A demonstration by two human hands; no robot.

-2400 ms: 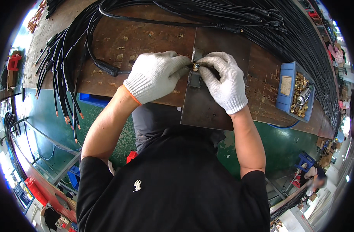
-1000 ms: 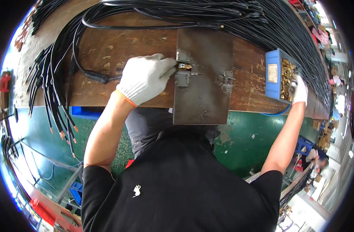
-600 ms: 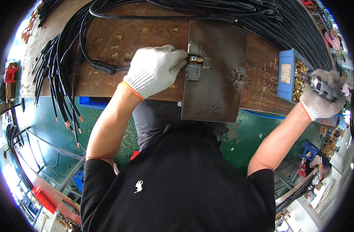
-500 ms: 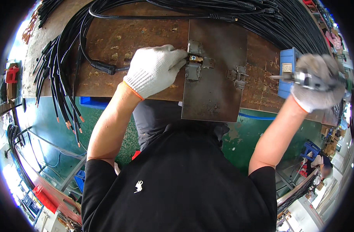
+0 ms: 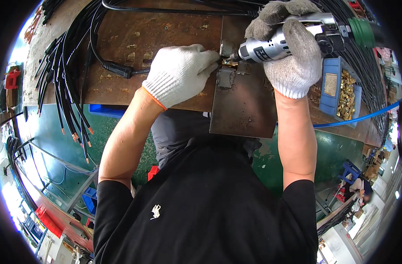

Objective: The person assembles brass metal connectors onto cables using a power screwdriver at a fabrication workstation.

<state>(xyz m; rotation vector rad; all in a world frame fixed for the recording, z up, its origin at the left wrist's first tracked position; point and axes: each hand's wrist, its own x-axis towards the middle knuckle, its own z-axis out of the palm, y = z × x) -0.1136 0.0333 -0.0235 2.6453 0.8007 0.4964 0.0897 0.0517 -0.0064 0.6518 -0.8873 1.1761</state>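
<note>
My left hand (image 5: pixel 179 75), in a white knit glove, pinches the end of a black cable (image 5: pixel 141 71) at the left side of a steel plate (image 5: pixel 242 112). The fingers hide the cable's tip. A small brass fitting (image 5: pixel 229 64) sits between metal blocks welded on the plate, right by those fingertips. My gloved right hand (image 5: pixel 295 57) is wrapped round a silver air screwdriver (image 5: pixel 264 49) with a green hose end (image 5: pixel 361 33). The tool points left, its tip at the brass fitting; exact contact is too small to tell. A black sleeve (image 5: pixel 117 68) surrounds the cable left of my hand.
A blue bin (image 5: pixel 330 103) of brass fittings stands right of the plate on the worn brown table (image 5: pixel 117 37). Black cables (image 5: pixel 62 66) hang over the table's left front edge, copper ends down. More lie along the back and right. A blue hose (image 5: pixel 359 121) crosses at the right.
My right hand has brought the screwdriver leftward from beside the blue bin to the brass fitting. The bin's contents now show. My left hand stays at the fitting, with a slight shift of view.
</note>
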